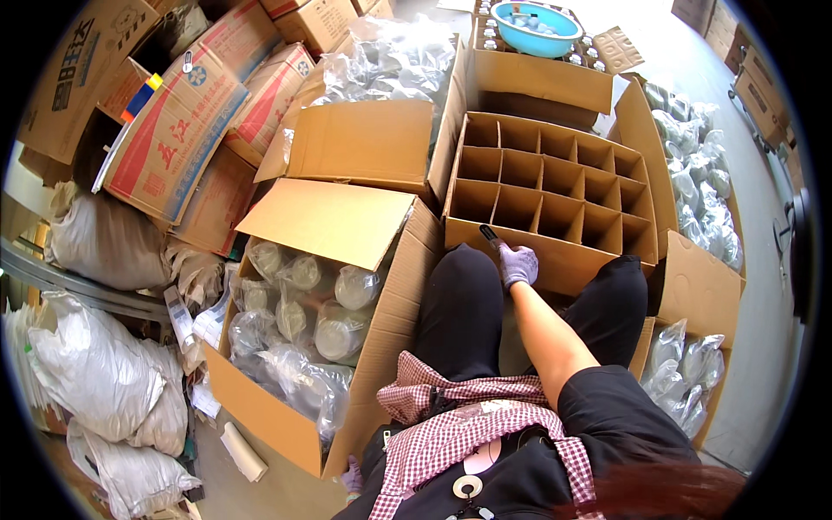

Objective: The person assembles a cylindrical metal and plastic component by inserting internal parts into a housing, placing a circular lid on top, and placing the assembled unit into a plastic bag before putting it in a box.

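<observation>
My right hand (519, 265), in a pale purple glove, is closed around a short black stick-shaped tool (489, 232); its exact kind is not clear. That hand is at the near wall of an open carton (555, 246) with cardboard dividers, between my knees. No bottles show in the cells I can see into. At the lower edge, my gloved left hand (353, 478) shows only in part, beside the near corner of another open carton (270, 422). Inside that carton lie several clear jars or bottles (340, 331) wrapped in plastic. The left fingers are mostly hidden.
Behind stands a carton of plastic-wrapped items (381, 65). A blue basin (537, 33) rests on a far carton holding bottles. Wrapped items (693, 165) fill cartons on the right. Stacked boxes (173, 143) and white sacks (100, 368) crowd the left.
</observation>
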Demonstrator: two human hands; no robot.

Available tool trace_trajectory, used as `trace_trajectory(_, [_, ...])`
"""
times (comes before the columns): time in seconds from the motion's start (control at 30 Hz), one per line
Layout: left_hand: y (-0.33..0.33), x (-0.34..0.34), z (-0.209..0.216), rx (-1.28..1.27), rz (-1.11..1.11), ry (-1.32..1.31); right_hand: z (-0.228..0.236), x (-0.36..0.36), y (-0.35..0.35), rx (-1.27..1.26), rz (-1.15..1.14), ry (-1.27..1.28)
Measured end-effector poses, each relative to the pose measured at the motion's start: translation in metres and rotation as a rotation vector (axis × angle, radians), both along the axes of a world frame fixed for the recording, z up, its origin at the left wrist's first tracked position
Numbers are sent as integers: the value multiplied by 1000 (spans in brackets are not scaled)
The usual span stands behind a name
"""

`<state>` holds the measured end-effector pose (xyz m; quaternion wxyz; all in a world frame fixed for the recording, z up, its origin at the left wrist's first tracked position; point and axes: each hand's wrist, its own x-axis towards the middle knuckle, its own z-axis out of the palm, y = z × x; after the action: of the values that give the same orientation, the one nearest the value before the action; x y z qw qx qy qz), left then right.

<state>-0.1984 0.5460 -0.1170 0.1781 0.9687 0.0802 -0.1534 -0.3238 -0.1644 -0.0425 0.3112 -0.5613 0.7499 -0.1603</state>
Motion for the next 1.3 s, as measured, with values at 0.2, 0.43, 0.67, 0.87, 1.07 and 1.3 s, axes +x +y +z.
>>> trace_trajectory(0.2, [15, 6, 7, 55, 28, 136, -113, 12, -23, 816, -228, -1093])
trace_trajectory(0.43, [-8, 50, 62, -494, 153, -254, -104, 6, -42, 640, 436, -769])
trace_trajectory(0.67, [-60, 120, 211, -995, 255, 48, 8, 33, -84, 1042, 735, -1128])
trace_trajectory(0.87, [-54, 155, 269, -1046, 234, 172, 44, 69, -79, 741, 918, -626])
trace_trajectory(1.07, [-25, 184, 244, -1043, 207, 178, 108, 107, -54, 360, 1237, 403])
trace_trajectory(1.3, [22, 173, 167, -989, 176, 123, 47, 143, -53, 618, 1297, 606])
